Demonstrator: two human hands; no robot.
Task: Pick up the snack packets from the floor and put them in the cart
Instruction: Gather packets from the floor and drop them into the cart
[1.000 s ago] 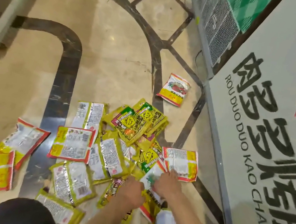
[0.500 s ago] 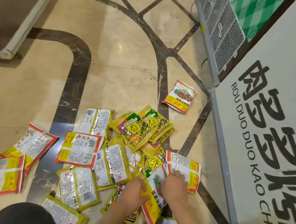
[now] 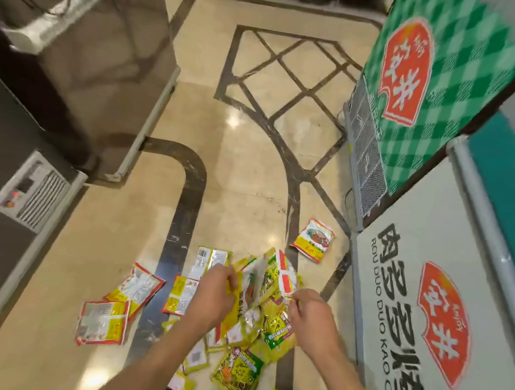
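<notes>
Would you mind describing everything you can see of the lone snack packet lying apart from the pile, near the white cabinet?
The lone packet is a glossy, roughly rectangular plastic pouch with red edges, a white upper face bearing a red-and-green picture, and a yellow band at its near end. It lies flat, printed side up and askew, on the beige polished floor, beyond the pile and close to the white cabinet. Nothing but the floor touches it.
</notes>
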